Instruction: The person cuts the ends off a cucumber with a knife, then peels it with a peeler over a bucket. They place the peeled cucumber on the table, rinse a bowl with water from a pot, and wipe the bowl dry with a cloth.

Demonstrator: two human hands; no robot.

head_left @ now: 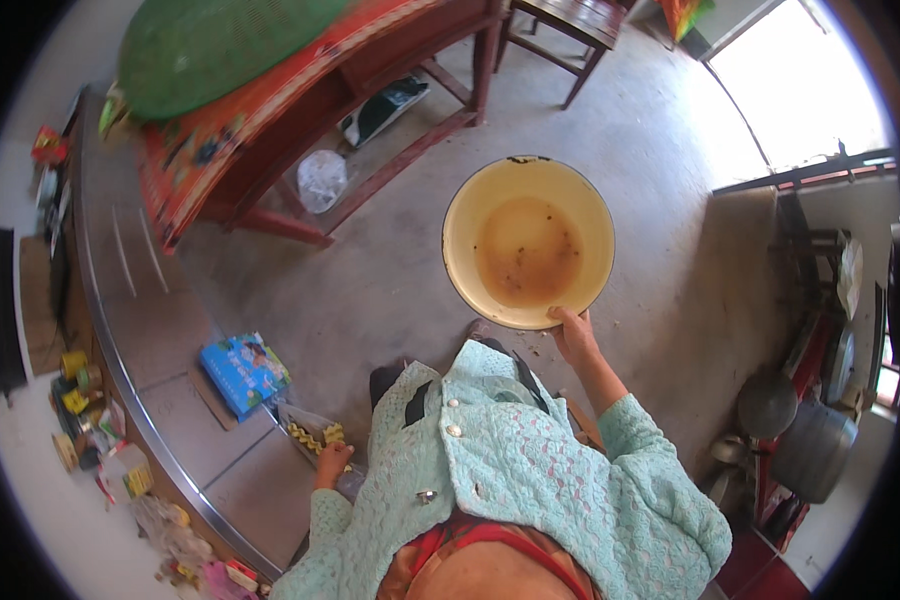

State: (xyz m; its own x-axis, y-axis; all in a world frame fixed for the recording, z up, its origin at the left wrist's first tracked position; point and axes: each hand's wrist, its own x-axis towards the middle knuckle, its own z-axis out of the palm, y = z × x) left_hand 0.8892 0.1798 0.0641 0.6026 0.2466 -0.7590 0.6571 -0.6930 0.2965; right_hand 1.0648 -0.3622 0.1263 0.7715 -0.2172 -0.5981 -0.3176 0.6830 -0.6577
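My right hand [573, 338] grips the near rim of a round yellow enamel basin [460, 240], thumb over the edge. The basin is held out in front of me, above the floor. Its bottom looks brownish, with dark specks; whether liquid lies in it is hard to tell. The far rim is chipped dark. My left hand [332, 465] is low at my left side, fingers curled, against a clear plastic bag [292, 412] with wavy yellow pieces [315, 436]. What those fingers hold is hidden. Beside the bag, a blue box [244, 373] rests on the tiled counter [160, 330].
A red wooden table [305, 120] bearing a green oval cover [215, 50] stands far left. Under it lies a white plastic bag [322, 181]. A wooden chair [570, 22] is at the back. Pans [767, 405] and a dark container [813, 452] line the right wall.
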